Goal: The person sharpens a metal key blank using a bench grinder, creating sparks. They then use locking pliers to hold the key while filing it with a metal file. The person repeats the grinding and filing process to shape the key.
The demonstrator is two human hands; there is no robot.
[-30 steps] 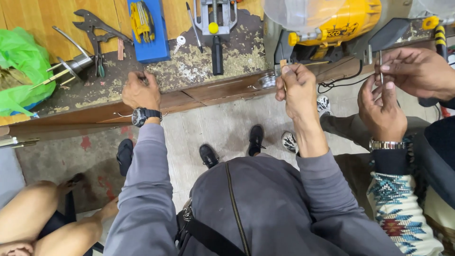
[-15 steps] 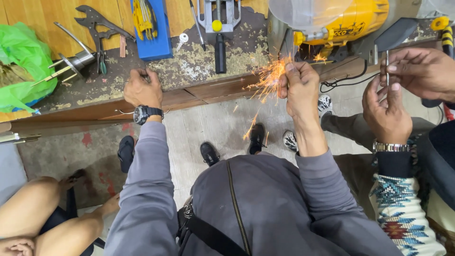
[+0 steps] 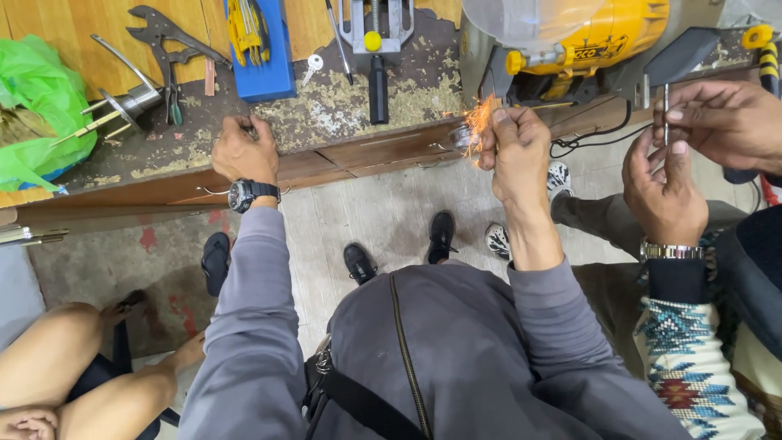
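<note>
Orange sparks (image 3: 481, 114) at right hand (image 3: 515, 151) pinching something small, left hand (image 3: 243, 151) gripping bench edge (image 3: 358, 155).

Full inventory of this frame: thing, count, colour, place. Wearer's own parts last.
bench grinder: 1, yellow and grey, bench top right
sparks: orange spray, at the grinder, by the right hand's fingertips
small metal piece: 1, silvery, bench edge beside the right hand; kind unclear
vise: 1, grey with yellow knob, top centre
blue block: 1, holding yellow tools, top
key: 1, silver, right of the blue block
pliers: 1, dark, top left
green bag: 1, far left
workbench: 1, worn wood
co-worker's hands: 2, right, holding a thin metal rod
bare legs: another person, bottom left
left hand: resting on bench edge, black watch
right hand: pressing work to the grinder
</note>
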